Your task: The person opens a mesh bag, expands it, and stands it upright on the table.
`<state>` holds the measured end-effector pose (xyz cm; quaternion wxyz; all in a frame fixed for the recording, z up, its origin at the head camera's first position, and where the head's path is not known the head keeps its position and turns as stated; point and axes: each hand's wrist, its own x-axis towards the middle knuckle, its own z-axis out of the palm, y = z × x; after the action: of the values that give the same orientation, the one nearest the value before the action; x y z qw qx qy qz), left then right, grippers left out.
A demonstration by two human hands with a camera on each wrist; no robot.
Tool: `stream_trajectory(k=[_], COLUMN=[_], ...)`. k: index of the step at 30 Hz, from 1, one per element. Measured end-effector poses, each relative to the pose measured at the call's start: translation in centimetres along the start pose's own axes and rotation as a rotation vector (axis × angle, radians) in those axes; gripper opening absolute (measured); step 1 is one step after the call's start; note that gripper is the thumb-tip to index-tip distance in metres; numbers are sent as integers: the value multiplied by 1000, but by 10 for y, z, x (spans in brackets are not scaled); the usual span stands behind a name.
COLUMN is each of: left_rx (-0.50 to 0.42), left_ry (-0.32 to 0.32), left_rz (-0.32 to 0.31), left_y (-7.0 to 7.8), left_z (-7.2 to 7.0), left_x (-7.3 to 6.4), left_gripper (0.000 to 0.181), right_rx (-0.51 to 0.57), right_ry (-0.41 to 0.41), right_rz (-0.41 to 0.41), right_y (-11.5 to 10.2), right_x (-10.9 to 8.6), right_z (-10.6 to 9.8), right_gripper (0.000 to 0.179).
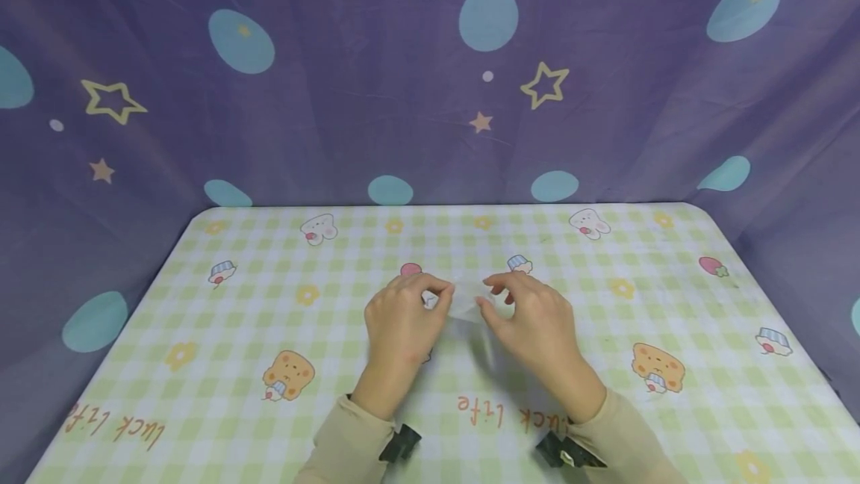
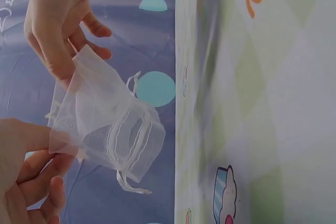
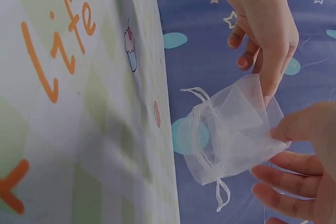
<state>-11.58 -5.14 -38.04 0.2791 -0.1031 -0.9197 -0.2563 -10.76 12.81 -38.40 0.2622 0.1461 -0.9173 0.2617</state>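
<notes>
A small sheer white drawstring pouch is held up over the table between the two hands. My left hand pinches one corner of it between thumb and forefinger. On the other side, my right hand has the opposite corner between its thumb and fingers, the thumb tip against the mesh. In the left wrist view the pouch looks flat and see-through. Its white cords hang in loops from both sides, along the part turned toward the tabletop. No contents show through the mesh.
A green-and-white checked tablecloth printed with bears, cupcakes and flowers covers the table. Behind it hangs a purple curtain with stars and teal ovals. Dark straps are at both wrists, over beige sleeves.
</notes>
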Motion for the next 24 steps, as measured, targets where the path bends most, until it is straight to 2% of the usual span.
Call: stream_trajectory(k=[5, 11, 18, 21, 24], left_rx=[-3, 6, 10, 16, 20], left_ry=[-5, -22, -61, -48, -12], left_rz=[2, 14, 100, 114, 94], left_y=[-1, 0, 3, 4, 4], left_z=[0, 2, 3, 4, 4], left_x=[0, 0, -1, -2, -2], left_gripper=[5, 10, 16, 8, 3], right_rx=[-1, -4, -33, -39, -34], right_ry=[49, 99, 103, 91, 90], right_rz=[1, -24, -52, -61, -65], right_y=[1, 4, 5, 5, 4], right_x=[1, 2, 2, 2, 3], right_z=[-1, -2, -2, -2, -2], right_gripper=[8, 13, 14, 12, 12])
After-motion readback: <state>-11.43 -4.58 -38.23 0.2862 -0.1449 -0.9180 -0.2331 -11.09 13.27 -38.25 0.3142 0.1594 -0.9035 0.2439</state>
